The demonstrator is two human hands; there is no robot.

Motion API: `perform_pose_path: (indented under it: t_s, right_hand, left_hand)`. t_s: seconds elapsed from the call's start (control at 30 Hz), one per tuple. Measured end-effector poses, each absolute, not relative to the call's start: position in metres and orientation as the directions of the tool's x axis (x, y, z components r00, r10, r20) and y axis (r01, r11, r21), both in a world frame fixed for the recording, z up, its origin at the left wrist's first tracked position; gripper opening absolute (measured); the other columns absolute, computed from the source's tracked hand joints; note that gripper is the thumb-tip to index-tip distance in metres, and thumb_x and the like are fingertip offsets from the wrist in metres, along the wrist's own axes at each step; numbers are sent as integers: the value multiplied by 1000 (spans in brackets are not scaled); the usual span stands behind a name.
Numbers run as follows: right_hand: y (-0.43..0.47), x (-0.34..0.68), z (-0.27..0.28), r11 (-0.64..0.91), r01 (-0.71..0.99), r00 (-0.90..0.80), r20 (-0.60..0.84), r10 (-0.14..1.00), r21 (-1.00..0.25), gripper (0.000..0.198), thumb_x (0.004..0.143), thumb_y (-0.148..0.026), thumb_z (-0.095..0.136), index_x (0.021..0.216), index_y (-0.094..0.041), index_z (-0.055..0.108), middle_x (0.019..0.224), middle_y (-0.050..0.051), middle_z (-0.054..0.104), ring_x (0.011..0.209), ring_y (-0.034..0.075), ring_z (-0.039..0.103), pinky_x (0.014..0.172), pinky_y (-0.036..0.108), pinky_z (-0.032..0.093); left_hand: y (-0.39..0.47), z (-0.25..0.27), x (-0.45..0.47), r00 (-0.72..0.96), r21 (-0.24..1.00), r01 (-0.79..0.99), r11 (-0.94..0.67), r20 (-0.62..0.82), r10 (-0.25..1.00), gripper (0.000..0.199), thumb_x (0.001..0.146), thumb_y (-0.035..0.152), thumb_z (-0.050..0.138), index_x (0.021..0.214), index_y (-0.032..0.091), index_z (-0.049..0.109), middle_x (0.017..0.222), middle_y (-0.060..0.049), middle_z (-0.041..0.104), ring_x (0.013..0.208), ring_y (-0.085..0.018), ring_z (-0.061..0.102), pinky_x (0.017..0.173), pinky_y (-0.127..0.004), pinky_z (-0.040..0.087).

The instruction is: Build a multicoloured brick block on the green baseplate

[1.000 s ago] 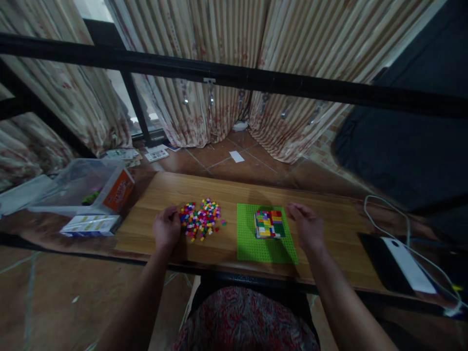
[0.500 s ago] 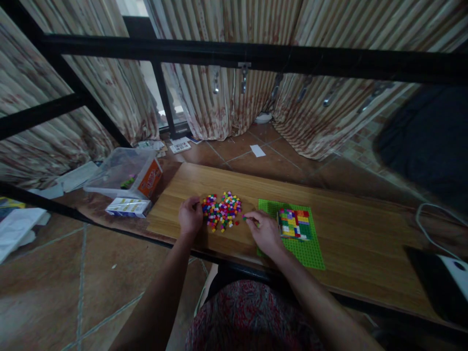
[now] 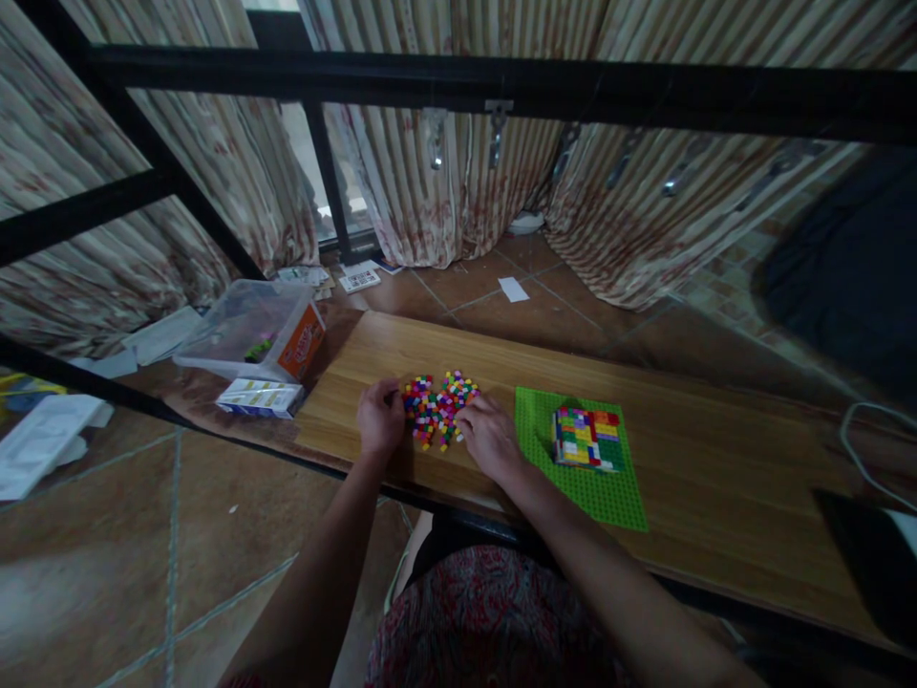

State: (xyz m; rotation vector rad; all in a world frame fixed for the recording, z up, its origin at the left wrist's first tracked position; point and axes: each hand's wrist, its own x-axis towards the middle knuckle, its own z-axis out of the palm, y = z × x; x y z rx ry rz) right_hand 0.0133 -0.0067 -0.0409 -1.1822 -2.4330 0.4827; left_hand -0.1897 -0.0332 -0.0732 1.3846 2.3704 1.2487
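Note:
A loose pile of small coloured bricks [image 3: 436, 409] lies on the wooden tabletop between my two hands. My left hand [image 3: 382, 419] rests at the pile's left edge, its fingers curled; what they hold, if anything, is hidden. At the right edge of the pile, my right hand [image 3: 491, 438] has its fingertips drawn together among the bricks, and any brick in them is too small to make out. Farther right lies a green studded baseplate [image 3: 536, 425], bearing a block built of multicoloured bricks [image 3: 587, 440].
A clear plastic box [image 3: 236, 330] with an orange label and a small white-and-blue carton [image 3: 261, 397] stand left of the wooden table [image 3: 688, 459]. A black bar [image 3: 458, 84] with metal clips crosses ahead. A dark flat object [image 3: 856, 545] lies at the right end.
My right hand has moved left, from beside the baseplate to the edge of the brick pile. A small green piece showed at its fingertips before. My left hand stays by the pile.

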Motion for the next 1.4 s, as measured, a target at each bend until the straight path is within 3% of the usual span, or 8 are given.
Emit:
perform_pose_path:
  t_s: [0.43,0.57,0.77,0.87,1.17,1.4]
  right_hand:
    - [-7,12,-39,566,765,-559,121,821,-308,15,92,-18,53,88,-17,67,98,10,65,98,24,53,87,34,42]
    - [-13,26,-38,489,791,-475,135,869,-367,17,92,-15,50,84,-18,65,95,9,66,93,22,56,84,32,42]
    - [-21,47,-40,383,740,-341,182,922,-553,17,92,-15,49,80,-21,60,83,3,66,82,18,59,78,27,42]
    - [-21,52,-44,358,735,-313,180,933,-576,16,90,-15,50,79,-22,60,80,3,65,80,17,59,75,27,42]
    - [-32,65,-24,279,566,-220,185,958,-776,17,89,-20,50,90,-21,67,90,4,71,81,17,65,75,28,49]
    - [-28,113,5,325,580,-142,300,943,-747,20,89,-22,49,91,-21,69,89,5,70,83,18,64,76,30,49]
  left_hand:
    - [-35,-70,-191,-561,681,691,244,291,775,23,81,26,51,93,18,69,94,-9,73,91,-22,66,86,-35,52]
    - [-34,-71,-191,-561,681,691,241,295,774,24,81,25,51,93,18,69,95,-9,73,92,-22,66,86,-35,52]
    - [-34,-72,-192,-565,688,684,243,289,773,24,81,27,51,94,18,70,94,-9,72,89,-22,66,84,-35,52]
    - [-34,-72,-192,-564,691,681,243,283,776,24,81,28,52,94,18,69,93,-8,72,88,-22,66,84,-34,52]
    - [-34,-70,-192,-559,691,679,248,268,785,26,80,30,51,95,18,69,94,-9,73,88,-22,66,82,-34,53]
    - [-32,-71,-196,-565,685,679,265,255,785,27,79,33,53,95,19,69,92,-8,72,86,-22,66,79,-34,53]
